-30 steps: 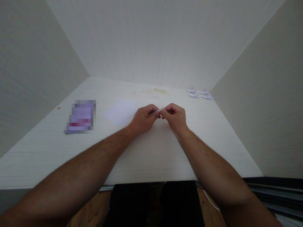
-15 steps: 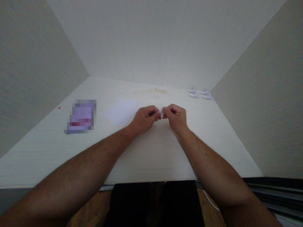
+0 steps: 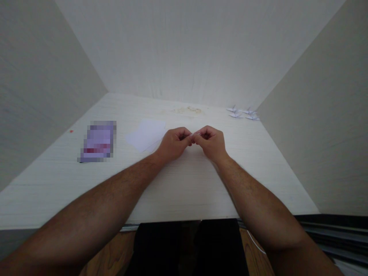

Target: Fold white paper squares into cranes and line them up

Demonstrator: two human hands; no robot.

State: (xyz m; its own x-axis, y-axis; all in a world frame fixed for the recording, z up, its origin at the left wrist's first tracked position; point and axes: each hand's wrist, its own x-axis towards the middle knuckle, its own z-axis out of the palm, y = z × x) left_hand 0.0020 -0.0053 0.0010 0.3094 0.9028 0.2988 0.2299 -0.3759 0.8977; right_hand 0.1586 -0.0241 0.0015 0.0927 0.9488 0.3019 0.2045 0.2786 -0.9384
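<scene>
My left hand (image 3: 174,143) and my right hand (image 3: 211,142) meet fingertip to fingertip over the middle of the white table (image 3: 184,191). Both are curled into a pinch on a small folded piece of white paper (image 3: 194,134), of which only a sliver shows between the fingers. A loose stack of white paper sheets (image 3: 146,135) lies just left of my left hand.
Several small folded paper cranes (image 3: 243,113) sit in the far right corner. A purple packet (image 3: 99,141) lies on the left part of the table. White walls close the table in on three sides. A faint brownish stain (image 3: 188,110) marks the back.
The hands stay together in the same spot; the fingers have shifted slightly on the small paper.
</scene>
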